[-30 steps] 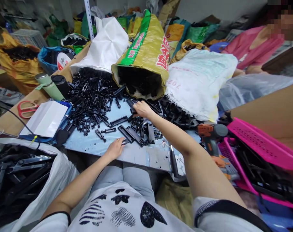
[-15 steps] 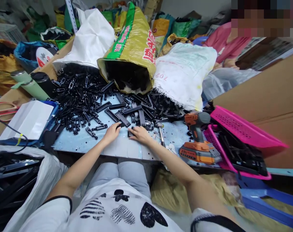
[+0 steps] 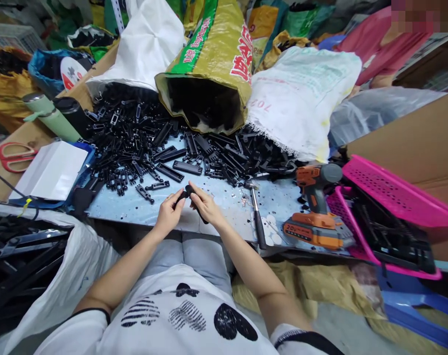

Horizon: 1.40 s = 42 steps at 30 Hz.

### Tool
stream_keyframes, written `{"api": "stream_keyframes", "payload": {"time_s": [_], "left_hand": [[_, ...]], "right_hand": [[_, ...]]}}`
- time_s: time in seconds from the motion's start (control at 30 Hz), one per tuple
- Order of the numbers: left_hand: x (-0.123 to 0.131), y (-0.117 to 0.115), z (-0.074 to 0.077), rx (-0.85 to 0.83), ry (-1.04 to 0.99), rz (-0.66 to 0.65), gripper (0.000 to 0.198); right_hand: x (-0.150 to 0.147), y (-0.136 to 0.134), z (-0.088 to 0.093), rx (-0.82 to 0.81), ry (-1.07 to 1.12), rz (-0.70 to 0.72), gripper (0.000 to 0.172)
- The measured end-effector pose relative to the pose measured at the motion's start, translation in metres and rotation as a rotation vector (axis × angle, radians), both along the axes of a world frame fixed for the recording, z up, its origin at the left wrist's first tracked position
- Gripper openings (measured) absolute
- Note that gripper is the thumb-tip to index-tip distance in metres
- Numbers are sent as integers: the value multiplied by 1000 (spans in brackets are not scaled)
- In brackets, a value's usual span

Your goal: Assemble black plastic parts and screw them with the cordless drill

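Both my hands meet just above the near edge of the pale blue worktable (image 3: 135,212). My left hand (image 3: 168,214) and my right hand (image 3: 206,206) are closed around one long black plastic part (image 3: 189,191), each pinching an end. A wide heap of similar black plastic parts (image 3: 135,143) covers the table behind my hands. It spills from a white sack (image 3: 150,44) and a yellow-green sack (image 3: 216,64) lying on their sides.
A hammer (image 3: 256,217) and an orange cordless drill (image 3: 315,207) lie right of my hands, beside a pink basket (image 3: 390,207) of black parts. On the left are a white box (image 3: 50,170), red scissors (image 3: 13,155) and bottles (image 3: 52,118). A person in pink (image 3: 379,44) sits at the far right.
My right hand came back from the heap to the table's near edge. Both hands then lifted a black part off the table and now hold it between them.
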<state>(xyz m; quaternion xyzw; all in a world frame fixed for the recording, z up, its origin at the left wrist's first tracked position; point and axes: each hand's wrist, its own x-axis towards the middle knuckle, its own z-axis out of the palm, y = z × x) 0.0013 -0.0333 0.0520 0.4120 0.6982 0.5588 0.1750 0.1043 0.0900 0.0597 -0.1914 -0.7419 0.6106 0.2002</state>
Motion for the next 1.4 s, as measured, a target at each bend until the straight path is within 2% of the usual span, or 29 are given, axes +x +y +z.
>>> {"api": "stream_keyframes", "payload": {"time_s": [0.13,0.23,0.3,0.5,0.67,0.77,0.93,1.07,1.13,1.2,1.3,1.4], "left_hand": [[0,-7,8,1,54,-57,38],[5,-8,13,4,140,-88,36],[10,-9,15,1,202,-87,35],[18,-12,18,-68,355,-63,35],[16,-9,17,-100,395,-163,35],[25,-4,15,-18,394,-93,35],[43,6,17,167,394,120,36],[40,10,24,186,384,61,36],[34,11,24,191,364,73,36],[29,11,20,188,343,64,35],[24,10,4,152,325,5,35],[24,2,-17,11,255,83,37]], "right_hand": [[9,3,-5,-48,-25,-47,58],[14,-1,-8,-109,-17,9,60],[19,-4,-7,-93,-5,36,58],[35,6,1,378,-19,96,49],[46,13,2,586,-55,87,50],[46,4,3,574,-36,39,51],[36,-22,2,481,87,-155,54],[28,-35,-2,425,84,-280,56],[24,-39,-5,402,69,-321,56],[20,-43,-11,384,76,-350,56],[15,-47,-22,368,74,-333,55],[18,-31,-29,459,-63,-135,50]]}}
